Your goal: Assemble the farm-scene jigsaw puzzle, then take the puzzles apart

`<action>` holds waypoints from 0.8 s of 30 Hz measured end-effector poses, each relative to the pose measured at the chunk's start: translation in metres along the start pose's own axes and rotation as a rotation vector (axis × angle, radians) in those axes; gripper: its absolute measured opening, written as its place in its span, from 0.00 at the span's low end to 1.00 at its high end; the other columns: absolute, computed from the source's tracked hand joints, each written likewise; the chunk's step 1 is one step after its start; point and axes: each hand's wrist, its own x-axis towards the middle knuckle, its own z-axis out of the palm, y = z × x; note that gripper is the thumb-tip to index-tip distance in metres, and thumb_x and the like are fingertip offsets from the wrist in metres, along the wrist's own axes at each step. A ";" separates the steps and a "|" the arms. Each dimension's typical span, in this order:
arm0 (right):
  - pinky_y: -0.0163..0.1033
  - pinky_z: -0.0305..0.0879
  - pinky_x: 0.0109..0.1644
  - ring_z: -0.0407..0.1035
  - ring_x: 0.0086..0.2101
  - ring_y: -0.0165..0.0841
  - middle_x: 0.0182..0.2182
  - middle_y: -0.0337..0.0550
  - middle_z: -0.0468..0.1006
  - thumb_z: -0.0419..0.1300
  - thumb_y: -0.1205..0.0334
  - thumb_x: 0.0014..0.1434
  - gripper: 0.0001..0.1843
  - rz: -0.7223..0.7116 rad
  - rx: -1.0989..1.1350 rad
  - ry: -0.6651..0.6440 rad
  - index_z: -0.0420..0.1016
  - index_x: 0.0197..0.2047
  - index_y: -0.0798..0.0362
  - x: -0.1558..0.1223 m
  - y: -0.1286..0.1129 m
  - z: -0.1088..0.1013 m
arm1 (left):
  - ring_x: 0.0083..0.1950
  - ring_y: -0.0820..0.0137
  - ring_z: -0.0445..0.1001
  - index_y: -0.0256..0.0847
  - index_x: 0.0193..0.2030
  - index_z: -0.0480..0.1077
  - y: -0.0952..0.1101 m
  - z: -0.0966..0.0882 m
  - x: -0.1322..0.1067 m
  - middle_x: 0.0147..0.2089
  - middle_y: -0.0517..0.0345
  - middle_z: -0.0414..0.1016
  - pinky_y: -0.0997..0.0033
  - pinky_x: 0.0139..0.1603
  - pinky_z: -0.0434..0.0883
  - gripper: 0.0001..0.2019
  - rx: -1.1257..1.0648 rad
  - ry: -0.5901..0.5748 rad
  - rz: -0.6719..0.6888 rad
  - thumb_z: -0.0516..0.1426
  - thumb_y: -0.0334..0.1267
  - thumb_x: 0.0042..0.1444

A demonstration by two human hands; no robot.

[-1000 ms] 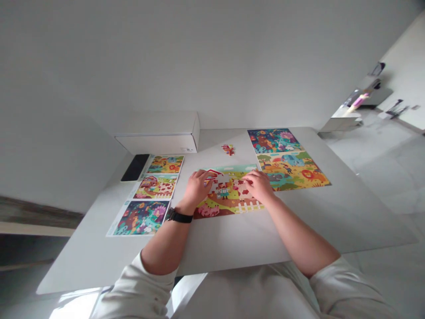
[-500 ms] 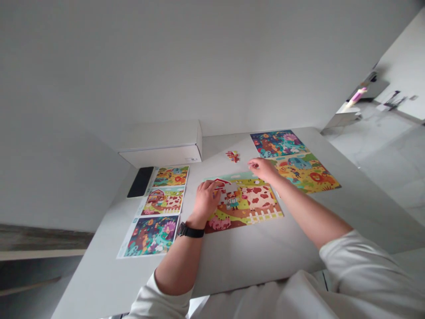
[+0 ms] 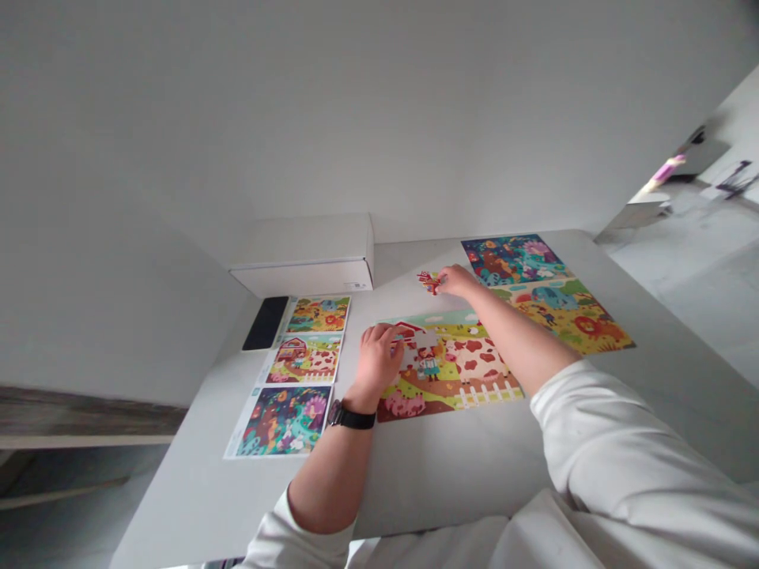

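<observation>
A farm jigsaw puzzle with a cow, pigs and a white fence lies on the table. A pale gap shows in it near the barn. My left hand, wearing a dark watch, rests on the puzzle's left side over the barn, fingers laid out and slightly bent. Beyond the puzzle's far edge sits a small cluster of loose puzzle pieces, mostly red. At the right side of that cluster, my right hand has its thumb and fingertips pinched on a piece, partly hidden by the fingers.
Two other picture puzzles, a dark forest and a savanna, lie on the right. To the left are a sheet with three small pictures and a black phone. A white box stands against the wall.
My right hand has reached away and left to the loose pieces, closing its fingertips there. My left hand stays on the puzzle. The whole view has shifted slightly.
</observation>
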 end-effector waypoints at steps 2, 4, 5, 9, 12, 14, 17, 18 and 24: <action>0.39 0.70 0.44 0.79 0.40 0.38 0.38 0.43 0.86 0.78 0.62 0.48 0.13 0.021 0.094 0.005 0.82 0.36 0.49 -0.007 0.001 -0.002 | 0.57 0.55 0.77 0.49 0.57 0.80 0.002 0.000 0.000 0.54 0.49 0.80 0.51 0.65 0.72 0.16 0.005 0.000 0.004 0.59 0.31 0.65; 0.37 0.69 0.42 0.78 0.36 0.35 0.34 0.40 0.85 0.75 0.62 0.52 0.10 0.043 0.251 0.010 0.78 0.34 0.50 -0.019 0.002 -0.004 | 0.57 0.54 0.76 0.49 0.57 0.80 0.005 -0.001 0.000 0.54 0.49 0.80 0.51 0.65 0.72 0.16 0.016 -0.004 0.020 0.59 0.31 0.66; 0.37 0.68 0.41 0.76 0.34 0.34 0.32 0.39 0.84 0.74 0.61 0.53 0.10 0.055 0.353 0.010 0.77 0.33 0.50 -0.027 0.002 -0.006 | 0.58 0.54 0.76 0.49 0.57 0.80 0.006 -0.001 0.000 0.54 0.49 0.80 0.50 0.65 0.71 0.16 0.020 -0.007 0.033 0.59 0.31 0.66; 0.35 0.64 0.35 0.73 0.31 0.32 0.28 0.36 0.80 0.74 0.54 0.51 0.16 0.095 0.801 -0.028 0.73 0.34 0.49 -0.073 0.004 -0.020 | 0.59 0.55 0.76 0.47 0.57 0.79 0.010 0.000 -0.001 0.56 0.49 0.80 0.51 0.67 0.70 0.16 0.018 -0.011 0.091 0.59 0.31 0.66; 0.35 0.65 0.36 0.74 0.34 0.32 0.30 0.36 0.80 0.77 0.49 0.44 0.23 0.116 1.052 -0.041 0.72 0.35 0.48 -0.112 0.003 -0.034 | 0.58 0.55 0.77 0.46 0.55 0.79 0.013 -0.002 0.000 0.55 0.49 0.80 0.51 0.66 0.71 0.15 0.000 -0.008 0.086 0.59 0.30 0.65; 0.35 0.66 0.36 0.74 0.34 0.32 0.31 0.35 0.79 0.79 0.48 0.41 0.26 0.141 1.180 -0.047 0.71 0.35 0.47 -0.135 0.000 -0.038 | 0.57 0.56 0.78 0.46 0.54 0.78 0.016 -0.003 0.001 0.53 0.49 0.81 0.53 0.64 0.72 0.13 -0.043 -0.002 0.072 0.59 0.31 0.66; 0.36 0.66 0.36 0.74 0.34 0.31 0.32 0.33 0.78 0.81 0.48 0.39 0.28 0.160 1.320 -0.088 0.70 0.36 0.47 -0.162 -0.009 -0.035 | 0.55 0.60 0.79 0.45 0.53 0.78 0.023 -0.004 0.002 0.52 0.50 0.82 0.58 0.61 0.75 0.09 -0.184 0.046 0.039 0.59 0.36 0.69; 0.36 0.66 0.36 0.73 0.34 0.31 0.32 0.33 0.78 0.81 0.49 0.39 0.28 0.159 1.351 -0.108 0.70 0.36 0.47 -0.168 -0.013 -0.032 | 0.53 0.62 0.80 0.44 0.53 0.77 0.025 -0.004 0.002 0.51 0.50 0.83 0.60 0.59 0.76 0.08 -0.246 0.061 0.012 0.59 0.38 0.70; 0.33 0.62 0.31 0.69 0.31 0.29 0.30 0.33 0.73 0.83 0.49 0.40 0.28 0.141 1.485 -0.197 0.71 0.34 0.47 -0.196 -0.034 -0.004 | 0.43 0.69 0.82 0.41 0.51 0.76 0.036 -0.002 0.001 0.47 0.52 0.84 0.70 0.46 0.77 0.14 -0.595 0.012 -0.156 0.58 0.49 0.72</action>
